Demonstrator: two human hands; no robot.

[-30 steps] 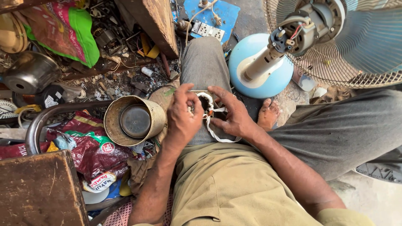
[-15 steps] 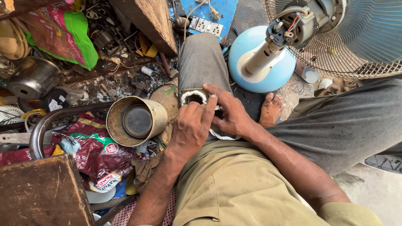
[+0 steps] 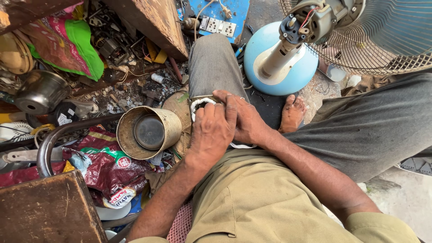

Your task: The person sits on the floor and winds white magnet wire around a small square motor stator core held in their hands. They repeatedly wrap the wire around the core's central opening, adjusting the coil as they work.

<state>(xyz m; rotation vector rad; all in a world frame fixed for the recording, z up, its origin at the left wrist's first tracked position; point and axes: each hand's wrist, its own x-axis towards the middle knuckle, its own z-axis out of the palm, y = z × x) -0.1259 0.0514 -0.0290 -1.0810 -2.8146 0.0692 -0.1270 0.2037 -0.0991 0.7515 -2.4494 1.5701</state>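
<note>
Clutter on the far left: a dark metal pot (image 3: 39,93) on the floor, green and pink cloth (image 3: 67,45) beyond it, red printed bags (image 3: 108,168) nearer, and a brown wooden block (image 3: 47,211) at the near left corner. Just right of the bags a rusty open can (image 3: 148,131) lies on its side, mouth toward you, apart from your hands.

Centre: your left hand (image 3: 212,132) lies curled over the near side of a round white-wound motor winding (image 3: 200,104) that rests on your left knee. Fingers are bent down onto its rim, so the hold looks closed, though the grip underneath is hidden. Your right hand (image 3: 245,119) crosses over from the right, fingers stretched flat across the top of the winding and touching the left hand; thumb not visible, so you cannot tell how firmly it clamps.

Judgement: the step in hand is working on the winding with both hands, pressing or seating it. The next move calls for a steady left-hand brace while the right fingertips act on the coil.

Right: a stand fan's light blue base (image 3: 281,65), its exposed motor head (image 3: 315,20), and the wire guard (image 3: 387,40), well apart from the hands. Your bare foot (image 3: 292,114) rests near the base.
</note>
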